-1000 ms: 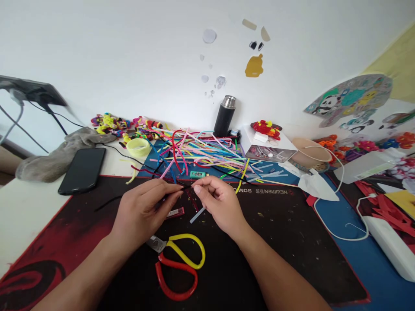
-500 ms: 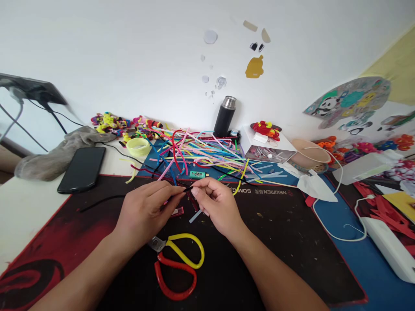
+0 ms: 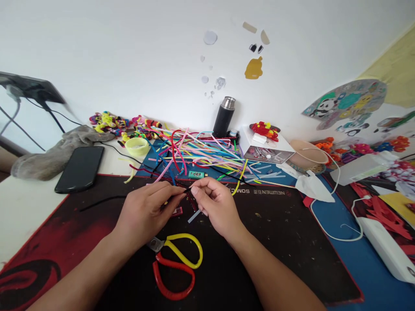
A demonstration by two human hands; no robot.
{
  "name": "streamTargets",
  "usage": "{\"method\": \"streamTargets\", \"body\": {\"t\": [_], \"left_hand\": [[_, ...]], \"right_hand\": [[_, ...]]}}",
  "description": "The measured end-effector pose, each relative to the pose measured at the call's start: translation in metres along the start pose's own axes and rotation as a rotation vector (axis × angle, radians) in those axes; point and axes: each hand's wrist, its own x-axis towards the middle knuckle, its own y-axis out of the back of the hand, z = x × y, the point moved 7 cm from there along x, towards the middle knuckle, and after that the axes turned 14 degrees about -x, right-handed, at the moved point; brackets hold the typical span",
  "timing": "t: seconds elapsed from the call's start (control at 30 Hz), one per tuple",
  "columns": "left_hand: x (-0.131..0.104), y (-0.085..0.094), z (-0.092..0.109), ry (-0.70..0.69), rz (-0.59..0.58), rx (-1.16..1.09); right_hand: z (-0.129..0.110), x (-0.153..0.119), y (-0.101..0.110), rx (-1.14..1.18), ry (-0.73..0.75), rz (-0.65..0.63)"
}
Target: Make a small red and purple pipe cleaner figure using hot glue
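Both hands meet over the dark desk mat, pinching one black pipe cleaner (image 3: 103, 201). My left hand (image 3: 149, 211) is closed on it, with the long tail sticking out to the left behind the knuckles. My right hand (image 3: 215, 203) pinches the other end between thumb and forefinger. Only a short black bit shows between the fingertips. Below the hands lie scissors (image 3: 184, 259) with one yellow and one red handle, their blades partly under my left hand. A pale translucent strip (image 3: 193, 216) lies beside my right fingers. Behind them rests a green lighter (image 3: 197, 174).
Many coloured pipe cleaners (image 3: 204, 151) are heaped at the back of the mat (image 3: 275, 242). A black thermos (image 3: 223, 117) and a white box (image 3: 267, 149) stand by the wall. On the left are a phone (image 3: 79, 169) and a yellow tape roll (image 3: 137, 147); a white power strip (image 3: 385, 248) lies right.
The view has shifted very slightly. Both hands keep their pinch on the black pipe cleaner in nearly the same place.
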Motion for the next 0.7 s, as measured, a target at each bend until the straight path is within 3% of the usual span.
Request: {"method": "streamTargets", "body": {"t": [0.2, 0.4, 0.6, 0.7], "left_hand": [[-0.001, 0.002, -0.006, 0.039, 0.021, -0.027], [0.0, 0.01, -0.006, -0.024, 0.018, 0.184], [-0.004, 0.015, 0.003, -0.113, 0.037, 0.346], [-0.007, 0.018, 0.011, -0.102, 0.07, 0.347]], "right_hand": [[-0.009, -0.001, 0.009, -0.077, 0.071, 0.053], [-0.015, -0.005, 0.013, -0.34, 0.151, 0.107], [-0.02, -0.007, 0.007, -0.569, 0.245, 0.105], [-0.022, -0.006, 0.006, -0.543, 0.248, 0.095]]}}
